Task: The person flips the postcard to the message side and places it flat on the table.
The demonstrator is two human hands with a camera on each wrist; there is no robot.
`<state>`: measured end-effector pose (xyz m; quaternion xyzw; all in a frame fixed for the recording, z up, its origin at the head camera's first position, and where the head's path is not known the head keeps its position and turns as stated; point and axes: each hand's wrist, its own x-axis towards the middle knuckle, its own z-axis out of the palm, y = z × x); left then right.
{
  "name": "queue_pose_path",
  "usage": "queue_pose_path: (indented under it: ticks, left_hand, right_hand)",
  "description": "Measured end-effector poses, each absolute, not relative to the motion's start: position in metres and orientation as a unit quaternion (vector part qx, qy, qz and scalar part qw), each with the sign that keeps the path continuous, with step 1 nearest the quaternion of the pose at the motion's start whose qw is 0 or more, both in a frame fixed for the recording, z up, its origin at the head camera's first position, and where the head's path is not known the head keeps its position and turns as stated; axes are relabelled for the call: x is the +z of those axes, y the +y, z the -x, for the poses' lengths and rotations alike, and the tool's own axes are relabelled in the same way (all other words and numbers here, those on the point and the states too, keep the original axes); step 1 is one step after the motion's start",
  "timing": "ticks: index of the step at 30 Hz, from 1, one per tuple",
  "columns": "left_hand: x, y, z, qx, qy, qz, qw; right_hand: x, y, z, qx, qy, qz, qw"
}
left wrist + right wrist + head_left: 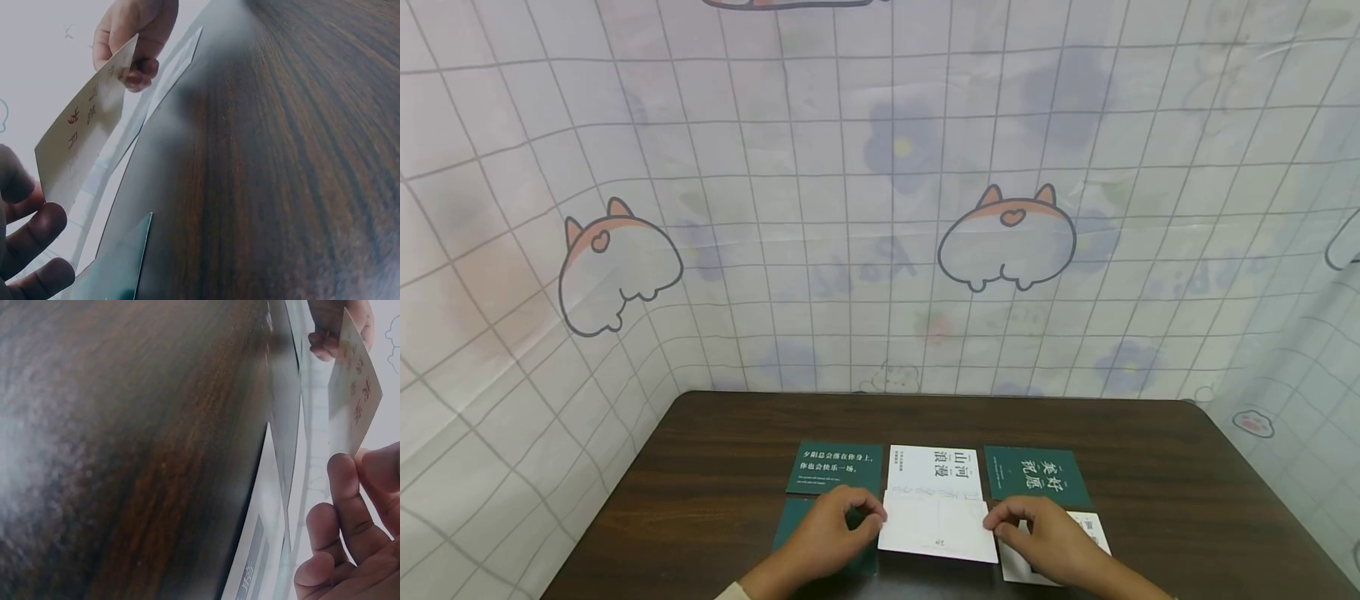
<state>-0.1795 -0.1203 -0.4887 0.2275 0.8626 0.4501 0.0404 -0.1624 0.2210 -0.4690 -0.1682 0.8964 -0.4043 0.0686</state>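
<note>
A white postcard (937, 527) is held by both hands, its pale, nearly blank face upward. My left hand (833, 533) pinches its left edge between thumb and fingers. On the right edge, my right hand (1051, 535) has the same kind of pinch. Both wrist views show the postcard (87, 128) raised above the table, with reddish characters on its underside. Below my left hand lies a dark green card (789, 525), partly covered by the hand. A white card with a dark picture (1093, 527) lies partly hidden under my right hand.
Behind the hands, a back row has a green card with white writing (838, 468), a white card with dark characters (917, 467) and another green card (1037, 473). They lie on a dark wooden table (700, 492). A patterned white curtain (820, 250) hangs behind it.
</note>
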Motion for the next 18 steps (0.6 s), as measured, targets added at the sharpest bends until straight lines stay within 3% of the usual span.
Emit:
queue_pose_path:
  ticks: [8,18]
  left_hand:
    - [-0.4892,-0.1198,0.1798,0.436,0.864,-0.247,0.042]
    - [-0.4927,-0.1175,0.1803,0.362,0.891,-0.275,0.003]
  right_hand:
    - [-0.4734,0.222,0.1633,-0.411,0.889,0.184,0.085]
    - [-0.4773,0.2194,0.1626,-0.384,0.897,0.201,0.086]
